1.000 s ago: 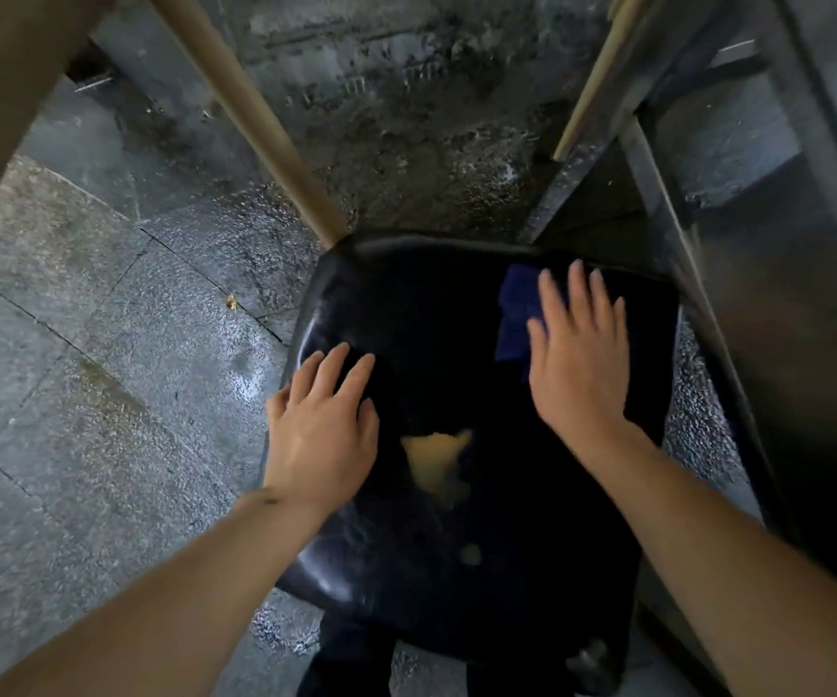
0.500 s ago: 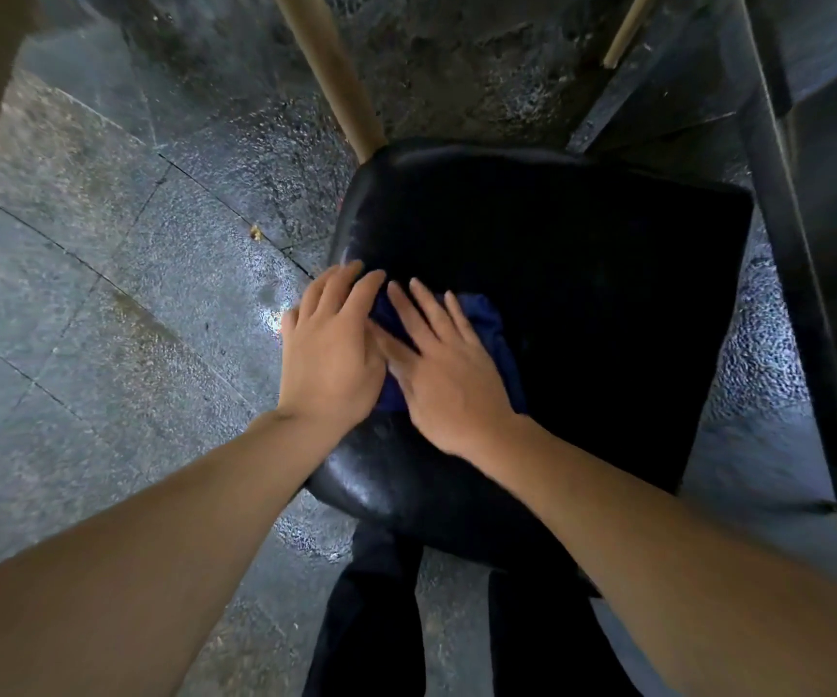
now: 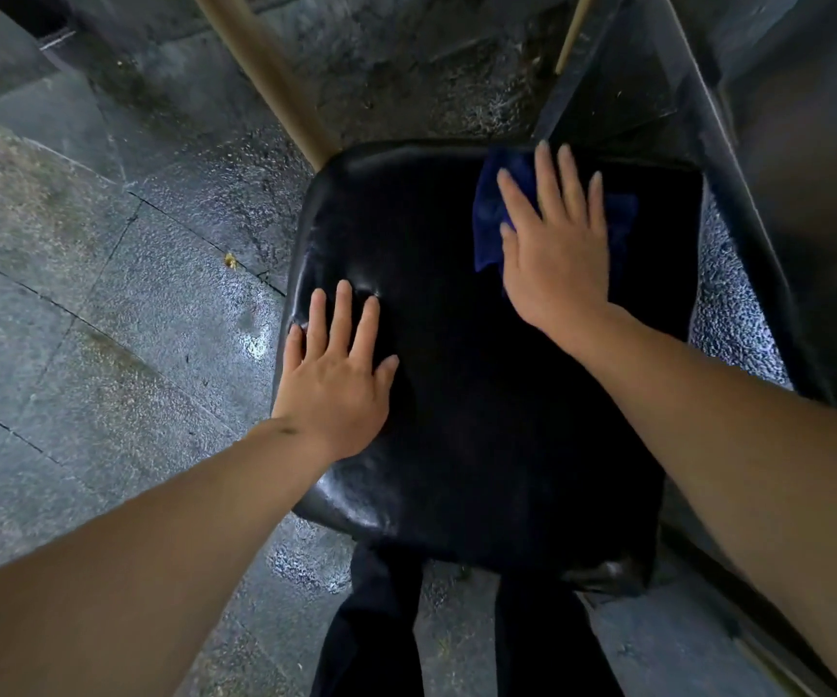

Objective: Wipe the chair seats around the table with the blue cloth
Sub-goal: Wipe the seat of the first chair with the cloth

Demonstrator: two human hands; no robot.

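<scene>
I see right hand (image 3: 557, 254) flat, fingers straight, pressing blue cloth (image 3: 489, 213) on chair seat (image 3: 456, 394); left hand (image 3: 338, 379) flat on seat, holding nothing

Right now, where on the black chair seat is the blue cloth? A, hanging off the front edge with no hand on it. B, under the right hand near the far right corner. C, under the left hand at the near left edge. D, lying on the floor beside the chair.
B: the blue cloth lies flat under the right hand, near the far right corner of the chair seat; the left hand rests on bare seat.
</scene>
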